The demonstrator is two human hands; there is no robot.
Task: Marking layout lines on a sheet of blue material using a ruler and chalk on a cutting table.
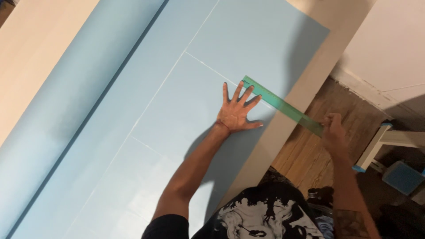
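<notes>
Two hands are showing: the left hand (237,114) and the right hand (333,130). One green ruler (281,105) is lying across one blue sheet (146,115). One white stool (380,144) is standing on the floor (310,150).

A wide sheet of pale blue material (146,115) was seen from above, spread flat over a pale board (305,88) and crossed by thin light lines. The left hand (237,113) was pressed palm down on the sheet, fingers spread, with the fingertips touching the edge of a translucent green ruler (281,105). The ruler was laid slantwise across the sheet's right edge and out past the board. Its far end was gripped by the right hand (333,130), held over a wooden floor (305,155). A white and blue frame (376,146) was seen near the right hand.
</notes>
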